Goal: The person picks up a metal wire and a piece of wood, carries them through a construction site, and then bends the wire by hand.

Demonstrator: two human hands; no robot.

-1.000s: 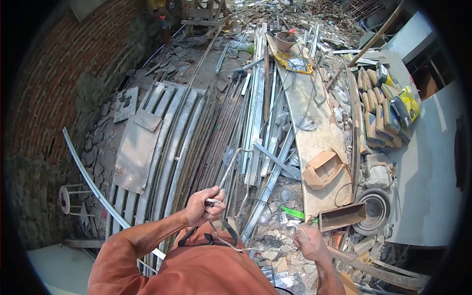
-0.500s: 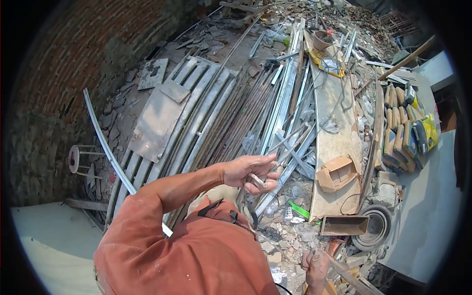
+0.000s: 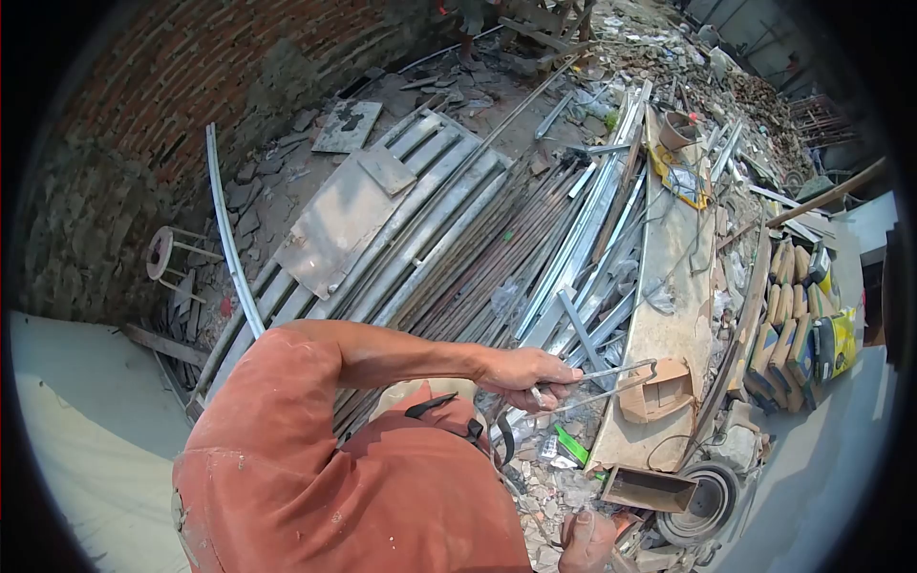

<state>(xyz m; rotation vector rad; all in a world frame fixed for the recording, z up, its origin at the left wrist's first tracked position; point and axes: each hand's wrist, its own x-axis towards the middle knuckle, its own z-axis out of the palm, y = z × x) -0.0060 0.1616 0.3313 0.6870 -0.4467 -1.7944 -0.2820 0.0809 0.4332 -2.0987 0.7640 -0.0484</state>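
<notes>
My left hand [image 3: 530, 378] is closed around a narrow bent-rod frame [image 3: 623, 371], thin and metallic like a small hacksaw frame. The frame's far end points right and overlaps the open cardboard box [image 3: 657, 392] in view. A short pale end [image 3: 541, 395] of the held piece shows by my fingers. Low at the bottom edge is my right hand [image 3: 587, 541], its fingers curled; whatever it may hold is hidden. Near it are a rectangular metal trough [image 3: 651, 492] and a round ribbed disc-shaped thing [image 3: 705, 504].
Long metal profiles [image 3: 587, 258] and rusty pipes [image 3: 478, 263] lie ahead beside grey slatted panels [image 3: 420, 229]. A long board [image 3: 673, 258] bears the cardboard box. Stacked bags [image 3: 793, 320] stand right, a stool [image 3: 162, 253] left by the brick wall [image 3: 162, 124]. Rubble covers the ground.
My left hand has turned and moved right and down, swinging the bent-rod frame from pointing up to pointing right. My right hand sits lower and farther left. The whole view has shifted.
</notes>
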